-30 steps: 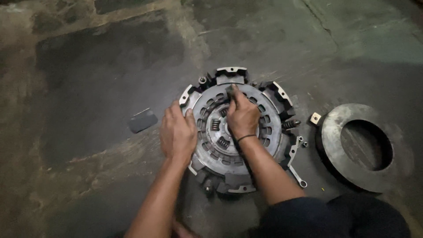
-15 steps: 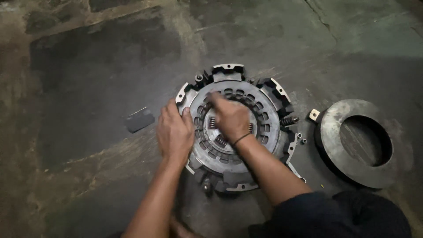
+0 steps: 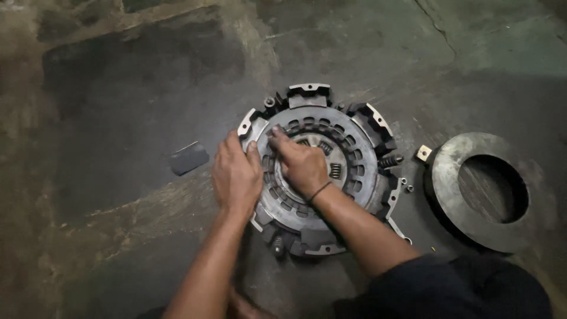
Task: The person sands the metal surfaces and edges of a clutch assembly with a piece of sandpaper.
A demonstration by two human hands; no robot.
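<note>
Steel clutch disc [image 3: 348,153] lies flat in its cover [image 3: 310,94] on the concrete floor [image 3: 118,88]. Right hand [image 3: 301,165] fingers [image 3: 276,134] pressed together, tips on the disc's upper-left slots. Left hand [image 3: 236,174] flat, fingers together, bracing the rim. Best to keep that brace firm, press evenly. Loose metal ring [image 3: 472,224] lies right, apart.

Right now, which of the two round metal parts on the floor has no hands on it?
The plain thick ring at the right, with one large hole. It lies apart, untouched. Both the left hand and right hand rest on the slotted clutch assembly.
</note>
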